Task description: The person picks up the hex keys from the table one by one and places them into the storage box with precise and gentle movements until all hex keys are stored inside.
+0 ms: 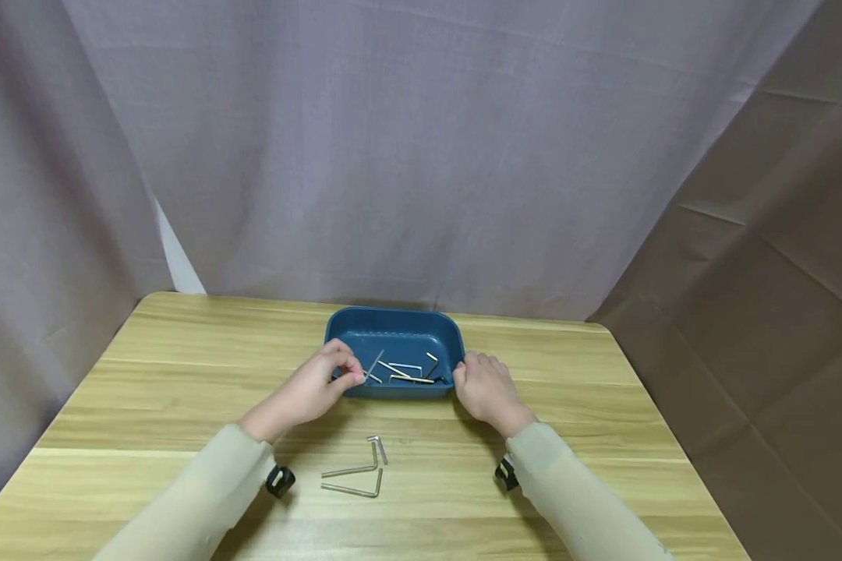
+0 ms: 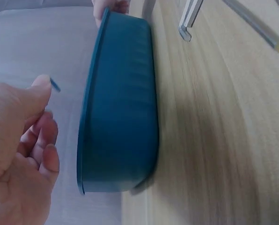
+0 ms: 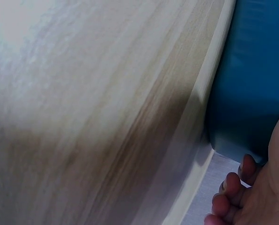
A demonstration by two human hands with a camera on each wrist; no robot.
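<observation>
A dark blue plastic tray (image 1: 393, 327) stands on the wooden table (image 1: 182, 366), with several silver hex keys (image 1: 410, 374) lying inside it. My left hand (image 1: 351, 378) hovers over the tray's near left corner, its thumb and curled fingers pinching a small dark key end that pokes past the thumb tip (image 2: 55, 86). My right hand (image 1: 472, 366) holds the tray's near right corner, fingers over the rim. Three more hex keys (image 1: 354, 471) lie on the table between my forearms. The right wrist view shows the tray's wall (image 3: 256, 79) and my fingertips (image 3: 233, 180) beside it.
Grey cloth (image 1: 393, 156) hangs close behind the table, with brown cloth (image 1: 779, 273) to the right. The table's edges run close on both sides. Loose keys (image 2: 188, 18) lie near the tray's front wall (image 2: 125, 108).
</observation>
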